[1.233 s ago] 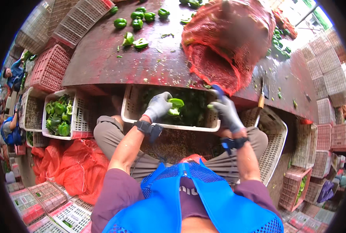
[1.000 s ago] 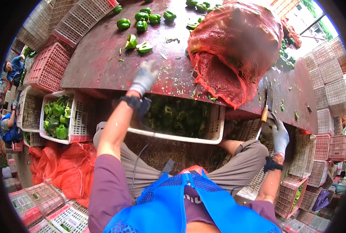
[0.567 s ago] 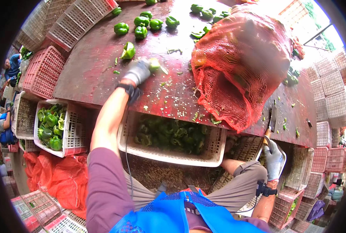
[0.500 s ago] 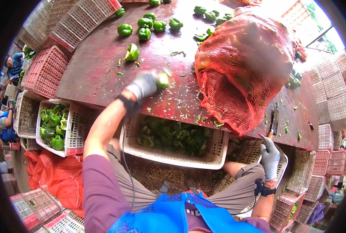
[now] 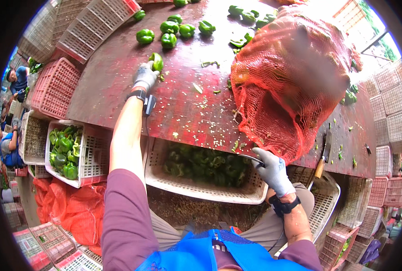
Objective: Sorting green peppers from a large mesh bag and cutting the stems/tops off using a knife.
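My left hand (image 5: 145, 76), in a grey-white glove, is reached out over the red tabletop (image 5: 183, 108). Its fingers are closed on a green bell pepper (image 5: 156, 62), which still rests at the tabletop. My right hand (image 5: 273, 169), gloved the same way, is at the table's near edge. A small curved knife (image 5: 251, 158) is gripped in it, the thin metal blade pointing left. Below that edge, a white crate (image 5: 205, 193) holds many green peppers and pieces. Several whole peppers (image 5: 169, 40) lie farther back on the table. Seeds and scraps are scattered between my hands.
A large red mesh sack (image 5: 296, 86) bulges over the table's right half. Beside it lies a wooden-handled knife (image 5: 326, 147). A pepper-filled crate (image 5: 78, 158) stands at the left, above red netting (image 5: 74, 212). Stacked crates (image 5: 390, 108) line the right; people (image 5: 18, 83) are at far left.
My left hand has moved forward and left onto another pepper; the one it held near the edge is gone from view. My right hand has come left with the curved knife.
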Motion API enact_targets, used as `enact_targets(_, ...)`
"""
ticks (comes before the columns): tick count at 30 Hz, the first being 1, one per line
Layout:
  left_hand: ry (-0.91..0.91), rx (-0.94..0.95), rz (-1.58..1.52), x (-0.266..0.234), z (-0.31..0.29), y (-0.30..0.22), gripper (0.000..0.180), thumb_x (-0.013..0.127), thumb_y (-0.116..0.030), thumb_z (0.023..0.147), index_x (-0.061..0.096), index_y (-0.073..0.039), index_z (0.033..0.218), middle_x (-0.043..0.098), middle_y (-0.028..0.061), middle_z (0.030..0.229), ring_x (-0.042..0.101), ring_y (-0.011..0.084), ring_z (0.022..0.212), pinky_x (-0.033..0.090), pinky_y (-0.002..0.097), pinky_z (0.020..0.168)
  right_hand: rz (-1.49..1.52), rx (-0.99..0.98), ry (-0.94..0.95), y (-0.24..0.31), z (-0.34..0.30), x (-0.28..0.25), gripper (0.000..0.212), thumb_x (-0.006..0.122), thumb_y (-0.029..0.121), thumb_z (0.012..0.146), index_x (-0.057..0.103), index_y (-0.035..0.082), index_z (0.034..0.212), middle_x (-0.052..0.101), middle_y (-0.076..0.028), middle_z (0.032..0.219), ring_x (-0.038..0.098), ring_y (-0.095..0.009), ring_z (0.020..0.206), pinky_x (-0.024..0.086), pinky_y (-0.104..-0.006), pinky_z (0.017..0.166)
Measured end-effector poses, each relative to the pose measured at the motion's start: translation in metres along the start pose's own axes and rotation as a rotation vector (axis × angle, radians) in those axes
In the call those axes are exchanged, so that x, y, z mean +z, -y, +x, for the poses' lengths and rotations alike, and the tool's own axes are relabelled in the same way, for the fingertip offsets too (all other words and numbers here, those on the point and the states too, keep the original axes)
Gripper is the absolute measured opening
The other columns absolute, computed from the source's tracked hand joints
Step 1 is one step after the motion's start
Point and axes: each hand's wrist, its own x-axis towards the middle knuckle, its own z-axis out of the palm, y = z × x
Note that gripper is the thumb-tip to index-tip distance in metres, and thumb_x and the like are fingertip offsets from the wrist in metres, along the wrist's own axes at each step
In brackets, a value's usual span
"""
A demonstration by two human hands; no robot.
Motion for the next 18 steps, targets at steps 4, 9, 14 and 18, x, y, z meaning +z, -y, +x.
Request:
enact_targets(4, -0.337, 0.402, -0.065, 0.023, -0.046, -0.058, 0.03, 0.07, -0.015, 0.081, 0.066, -0.011, 0.111, 0.064, 0.0141, 0.112, 0.064, 0.0353, 0.098, 0.052, 0.0439, 0.086, -0.034, -0.021, 0.012, -0.012, -0.004, 0.006, 0.036, 0.072, 0.013, 0.082, 0.065, 0.009, 0.117, 0.067, -0.015, 0.086, 0.068, -0.031, 0.077, 0.053, -0.0378, 0.068)
enact_targets(9, -0.236, 0.789, -0.014, 0.012, -0.136, -0.112, 0.019, 0.06, -0.007, 0.082, 0.065, -0.014, 0.099, 0.062, 0.0088, 0.121, 0.065, 0.0326, 0.092, 0.054, 0.0441, 0.075, 0.069, 0.019, 0.023, -0.003, 0.007, 0.01, 0.033, 0.065, 0.015, 0.089, 0.064, 0.01, 0.122, 0.071, -0.011, 0.095, 0.067, -0.026, 0.072, 0.052, -0.035, 0.068)
enact_targets(14, -0.178, 0.99, 0.024, -0.022, -0.229, -0.164, 0.012, 0.061, -0.01, 0.082, 0.064, -0.012, 0.094, 0.062, 0.0093, 0.12, 0.064, 0.0308, 0.09, 0.053, 0.0427, 0.075, 0.929, 0.483, 0.06, 0.007, 0.029, 0.003, 0.052, 0.067, 0.029, 0.093, 0.055, 0.005, 0.138, 0.07, -0.001, 0.103, 0.058, -0.005, 0.071, 0.048, -0.022, 0.065)
enact_targets(18, -0.046, 1.194, -0.032, -0.04, -0.269, -0.203, 0.012, 0.06, -0.009, 0.08, 0.063, -0.008, 0.092, 0.063, 0.0118, 0.117, 0.064, 0.0323, 0.091, 0.053, 0.0433, 0.073, 1.042, 0.242, 0.085, 0.01, 0.029, -0.01, 0.046, 0.069, 0.032, 0.09, 0.061, 0.005, 0.127, 0.066, 0.0, 0.082, 0.053, -0.003, 0.057, 0.044, -0.0204, 0.054)
